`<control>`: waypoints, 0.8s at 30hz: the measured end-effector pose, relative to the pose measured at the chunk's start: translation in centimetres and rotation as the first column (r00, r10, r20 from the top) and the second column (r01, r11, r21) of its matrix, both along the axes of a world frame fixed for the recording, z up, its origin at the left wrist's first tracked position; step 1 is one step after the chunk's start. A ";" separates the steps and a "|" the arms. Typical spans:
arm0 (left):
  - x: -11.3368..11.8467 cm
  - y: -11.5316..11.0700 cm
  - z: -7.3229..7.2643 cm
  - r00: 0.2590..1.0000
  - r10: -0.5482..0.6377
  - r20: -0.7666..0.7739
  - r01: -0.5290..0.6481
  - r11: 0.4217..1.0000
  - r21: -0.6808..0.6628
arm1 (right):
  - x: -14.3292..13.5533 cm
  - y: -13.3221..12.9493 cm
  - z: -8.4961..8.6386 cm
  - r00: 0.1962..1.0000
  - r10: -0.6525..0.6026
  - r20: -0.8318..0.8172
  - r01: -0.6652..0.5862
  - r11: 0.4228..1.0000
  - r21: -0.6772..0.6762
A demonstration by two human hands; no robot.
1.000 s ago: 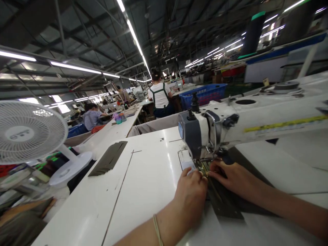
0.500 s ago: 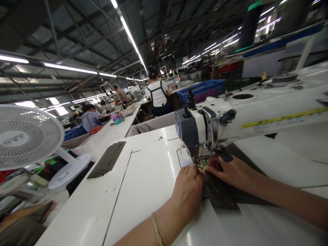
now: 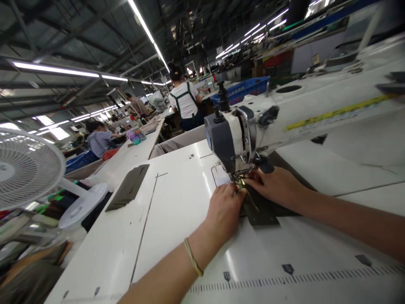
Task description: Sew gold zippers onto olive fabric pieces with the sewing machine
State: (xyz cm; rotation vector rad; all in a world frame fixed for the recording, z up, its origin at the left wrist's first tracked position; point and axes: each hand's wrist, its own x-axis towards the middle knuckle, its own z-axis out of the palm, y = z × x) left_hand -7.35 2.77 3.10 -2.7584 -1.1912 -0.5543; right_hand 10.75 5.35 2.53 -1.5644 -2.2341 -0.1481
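A white sewing machine with a dark grey head stands on the white table. Under its needle area lies dark olive fabric with a metallic zipper-like strip. My left hand, a band round its wrist, is closed on the left edge of the fabric, just in front of the presser foot. On the right side of the foot, my right hand has its fingers bent together on the fabric, their tips partly hidden by the machine.
A stack of olive pieces lies on the left of the table. A white fan stands at far left. Behind are a blue crate, small bottles and several people at work.
The view has tilted down and shifted, bringing a ruler scale along the table's front into sight. The fabric's near end shows shorter before the machine. Both hands stay at the needle area.
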 end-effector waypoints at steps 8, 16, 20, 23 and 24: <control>-0.3 -1.8 -0.5 0.985 -0.087 0.150 0.082 0.996 0.036 | 1.7 -6.0 -1.8 0.860 0.504 0.082 -0.500 0.799 0.334; -0.1 -1.0 0.0 0.991 -0.121 0.063 0.116 0.990 0.075 | 1.1 -4.7 -1.1 0.851 0.520 0.079 -0.516 0.796 0.317; -0.1 -0.2 0.1 0.991 -0.122 0.062 0.116 0.990 0.084 | 0.9 -4.0 -0.7 0.846 0.531 0.051 -0.517 0.792 0.325; 0.0 0.6 0.1 0.993 -0.106 0.054 0.103 0.993 0.057 | 0.7 -3.3 -0.6 0.848 0.529 0.026 -0.509 0.801 0.315; 0.0 0.8 0.1 0.994 -0.100 0.052 0.098 0.994 0.048 | 0.7 -3.1 -0.5 0.850 0.526 0.019 -0.505 0.804 0.314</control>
